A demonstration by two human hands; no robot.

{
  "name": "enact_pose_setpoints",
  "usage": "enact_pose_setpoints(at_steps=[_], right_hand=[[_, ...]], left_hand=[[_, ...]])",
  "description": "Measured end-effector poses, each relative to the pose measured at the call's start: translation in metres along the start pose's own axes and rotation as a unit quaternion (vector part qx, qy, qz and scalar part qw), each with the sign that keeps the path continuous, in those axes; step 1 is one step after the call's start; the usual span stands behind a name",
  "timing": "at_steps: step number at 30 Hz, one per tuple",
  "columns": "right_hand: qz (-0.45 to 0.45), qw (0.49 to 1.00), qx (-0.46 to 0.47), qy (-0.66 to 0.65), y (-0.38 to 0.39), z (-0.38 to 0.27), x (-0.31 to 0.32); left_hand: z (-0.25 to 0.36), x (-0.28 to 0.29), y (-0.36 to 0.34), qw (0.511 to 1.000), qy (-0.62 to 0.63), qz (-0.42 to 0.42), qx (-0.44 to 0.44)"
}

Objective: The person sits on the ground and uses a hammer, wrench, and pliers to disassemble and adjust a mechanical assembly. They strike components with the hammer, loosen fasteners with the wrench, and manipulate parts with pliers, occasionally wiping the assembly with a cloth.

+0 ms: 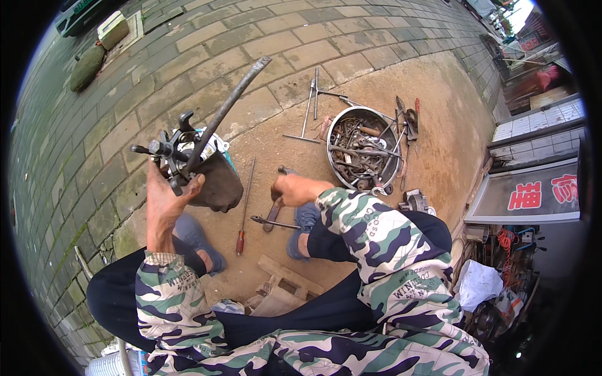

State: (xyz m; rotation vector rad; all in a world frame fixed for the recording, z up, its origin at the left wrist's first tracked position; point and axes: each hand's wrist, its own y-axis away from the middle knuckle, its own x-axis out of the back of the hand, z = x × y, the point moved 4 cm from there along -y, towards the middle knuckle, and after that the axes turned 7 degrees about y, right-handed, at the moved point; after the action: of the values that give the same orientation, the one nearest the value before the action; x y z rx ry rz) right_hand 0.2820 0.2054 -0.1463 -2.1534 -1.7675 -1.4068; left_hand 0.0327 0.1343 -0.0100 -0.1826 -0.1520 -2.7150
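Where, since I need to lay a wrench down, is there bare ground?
Brown sandy ground lies bare between the red-handled steel screwdriver and the T-shaped steel wrenches, also between metal tools beside the round metal basin and the white square tiles. Crowded: the basin, heaped with metal parts, and its right edge.

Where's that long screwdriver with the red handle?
In the head view, the screwdriver lies on the ground left of centre, between the left shoe and the right shoe, to the left of the right hand.
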Motion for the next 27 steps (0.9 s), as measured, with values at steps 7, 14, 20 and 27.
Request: enact_pose_setpoints(at_steps=[7, 14, 20, 27], right_hand=[[0.065, 0.887, -0.376, 0.26, 0.105, 0.187, 0.105], [-0.018, 0.901, -0.309, 0.303, 0.144, 0.281, 0.049], [-0.021, 0.942, -0.28, 0.185, 0.116, 0.296, 0.031], [-0.023, 0.945, -0.298, 0.135, 0.12, 0.279, 0.05]], left_hand=[[-0.012, 0.008, 0.002, 0.998, -0.01, 0.034, 0.042], [-0.028, 0.022, 0.005, 0.996, -0.006, 0.048, 0.073], [-0.047, 0.043, 0.003, 0.99, -0.014, 0.06, 0.128], [-0.058, 0.058, 0.004, 0.989, -0.022, 0.072, 0.124]])
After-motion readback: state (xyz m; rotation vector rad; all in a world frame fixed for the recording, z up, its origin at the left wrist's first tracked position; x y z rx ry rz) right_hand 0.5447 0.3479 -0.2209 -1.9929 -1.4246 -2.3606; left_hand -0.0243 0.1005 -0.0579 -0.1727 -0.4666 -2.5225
